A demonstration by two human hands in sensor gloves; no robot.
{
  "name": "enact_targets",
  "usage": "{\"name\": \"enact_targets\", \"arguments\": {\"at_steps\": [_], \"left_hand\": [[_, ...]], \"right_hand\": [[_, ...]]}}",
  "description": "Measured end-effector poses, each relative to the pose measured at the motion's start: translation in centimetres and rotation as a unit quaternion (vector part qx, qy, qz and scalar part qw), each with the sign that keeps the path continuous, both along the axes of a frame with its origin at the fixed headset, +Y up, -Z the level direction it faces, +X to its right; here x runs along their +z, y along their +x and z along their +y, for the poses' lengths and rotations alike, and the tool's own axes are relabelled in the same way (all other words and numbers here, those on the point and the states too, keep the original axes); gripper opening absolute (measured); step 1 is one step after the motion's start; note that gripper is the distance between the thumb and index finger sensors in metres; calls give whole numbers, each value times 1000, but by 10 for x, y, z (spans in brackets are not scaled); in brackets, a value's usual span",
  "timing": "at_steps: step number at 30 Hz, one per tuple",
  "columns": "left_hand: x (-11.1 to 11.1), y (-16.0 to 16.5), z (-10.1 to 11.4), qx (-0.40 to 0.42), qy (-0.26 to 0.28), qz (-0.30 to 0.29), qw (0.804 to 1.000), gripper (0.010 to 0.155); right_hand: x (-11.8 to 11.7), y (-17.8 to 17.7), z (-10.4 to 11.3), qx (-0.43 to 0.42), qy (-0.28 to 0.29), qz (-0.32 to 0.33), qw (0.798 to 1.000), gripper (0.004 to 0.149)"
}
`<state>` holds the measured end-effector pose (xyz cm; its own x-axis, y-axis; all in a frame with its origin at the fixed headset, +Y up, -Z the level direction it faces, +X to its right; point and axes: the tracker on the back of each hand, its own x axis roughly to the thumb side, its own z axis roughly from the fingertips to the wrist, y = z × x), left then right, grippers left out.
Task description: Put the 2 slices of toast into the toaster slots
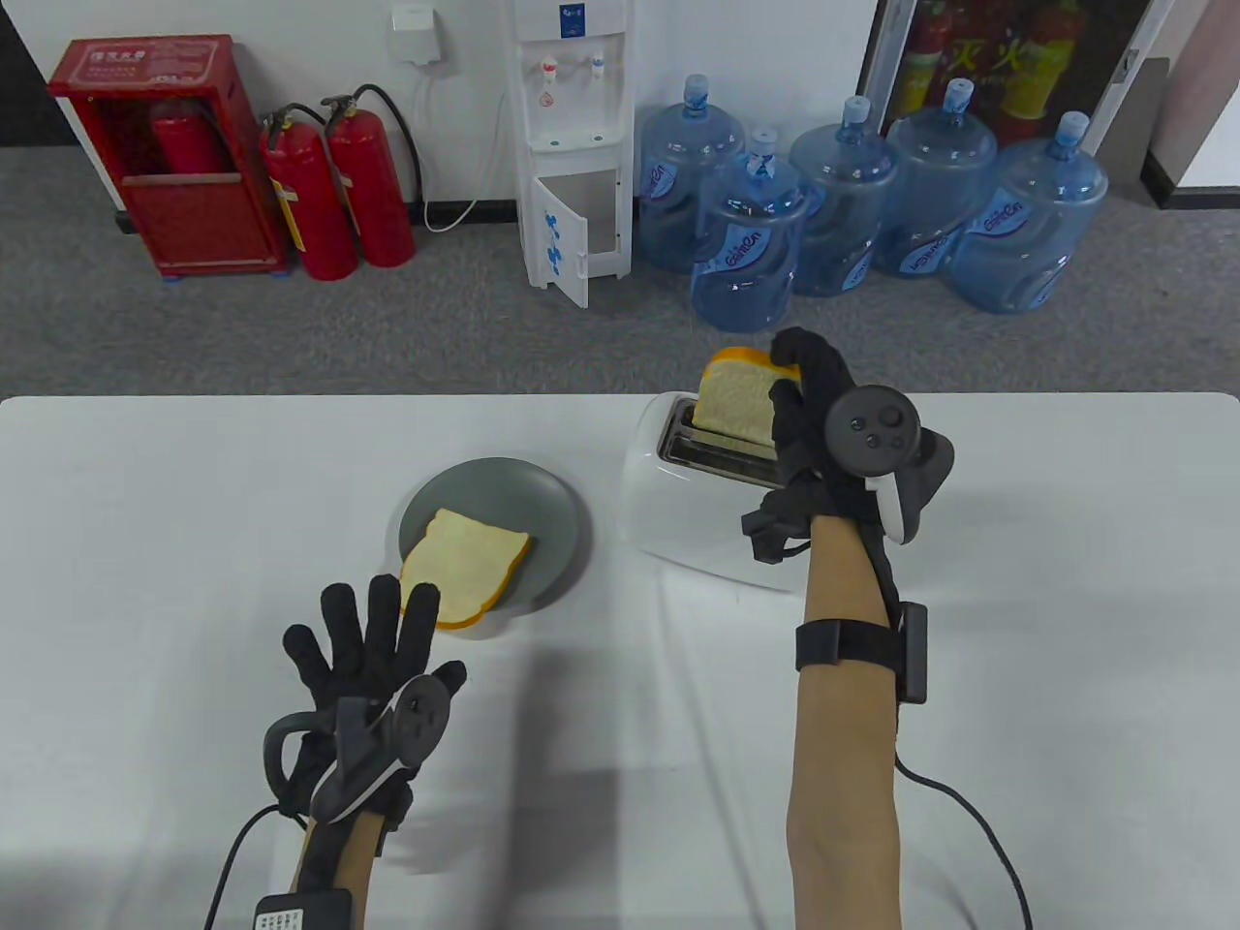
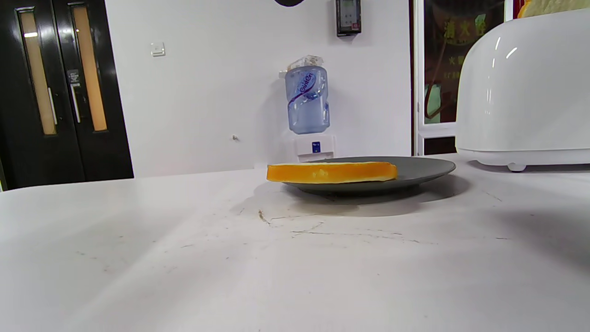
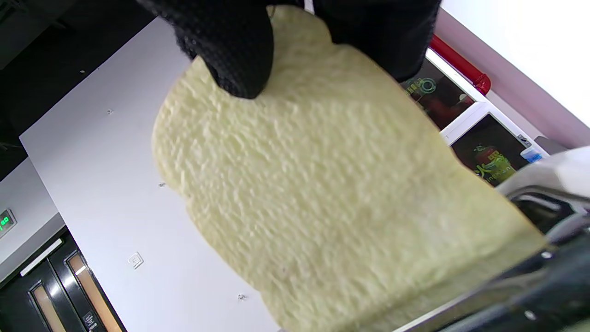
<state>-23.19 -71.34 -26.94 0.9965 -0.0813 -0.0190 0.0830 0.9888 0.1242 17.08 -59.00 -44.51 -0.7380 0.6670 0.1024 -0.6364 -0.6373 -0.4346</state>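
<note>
A white toaster point(image 1: 678, 504) stands right of the table's centre. My right hand point(image 1: 809, 407) pinches a toast slice point(image 1: 736, 402) upright, its lower edge inside a slot and most of it still above the toaster. In the right wrist view the slice point(image 3: 332, 193) fills the frame, with a black fingertip point(image 3: 230, 50) pressed on its face. A second slice point(image 1: 467, 567) lies flat on a grey plate point(image 1: 562, 509), overhanging its near rim. My left hand point(image 1: 373, 630) hovers with fingers spread just in front of that plate, holding nothing. The left wrist view shows the slice point(image 2: 332, 172), plate point(image 2: 424, 168) and toaster point(image 2: 525, 92).
The white table point(image 1: 194, 542) ends at its far edge just behind the toaster. Beyond it on the floor stand several blue water jugs point(image 1: 746, 242), a water dispenser point(image 1: 572, 145) and red fire extinguishers point(image 1: 334, 189). Cables trail from both wrists near the bottom edge.
</note>
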Motion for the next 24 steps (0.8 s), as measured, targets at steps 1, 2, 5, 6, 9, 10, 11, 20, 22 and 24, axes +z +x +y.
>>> {"name": "enact_targets", "arguments": {"at_steps": [1,2,5,6,9,10,11,20,22,24], "left_hand": [[0,0,0,1,1,0,1000,75],[0,0,0,2,0,0,1000,75],[0,0,0,0,1,-1,1000,75],[0,0,0,0,1,-1,1000,75],[0,0,0,6,-1,-3,1000,75],[0,0,0,6,-1,-3,1000,75],[0,0,0,6,-1,-3,1000,75],[0,1,0,2,-2,-2,1000,75],[0,1,0,2,-1,-2,1000,75],[0,0,0,3,-1,-3,1000,75]], "right_hand": [[-1,0,-1,-1,-3,0,1000,52],[-1,0,-2,-1,-6,1,1000,52],[-4,-3,-3,19,-23,13,999,52],[-4,-4,-3,30,-25,12,999,52],[-5,-6,-3,41,-29,11,999,51],[-5,-7,-3,40,-31,13,999,50],[-6,-8,-4,37,-32,15,999,50],[-11,-10,-11,62,-63,21,996,49],[-11,-10,-12,65,-63,20,996,49],[-12,-11,-13,64,-66,20,996,48]]}}
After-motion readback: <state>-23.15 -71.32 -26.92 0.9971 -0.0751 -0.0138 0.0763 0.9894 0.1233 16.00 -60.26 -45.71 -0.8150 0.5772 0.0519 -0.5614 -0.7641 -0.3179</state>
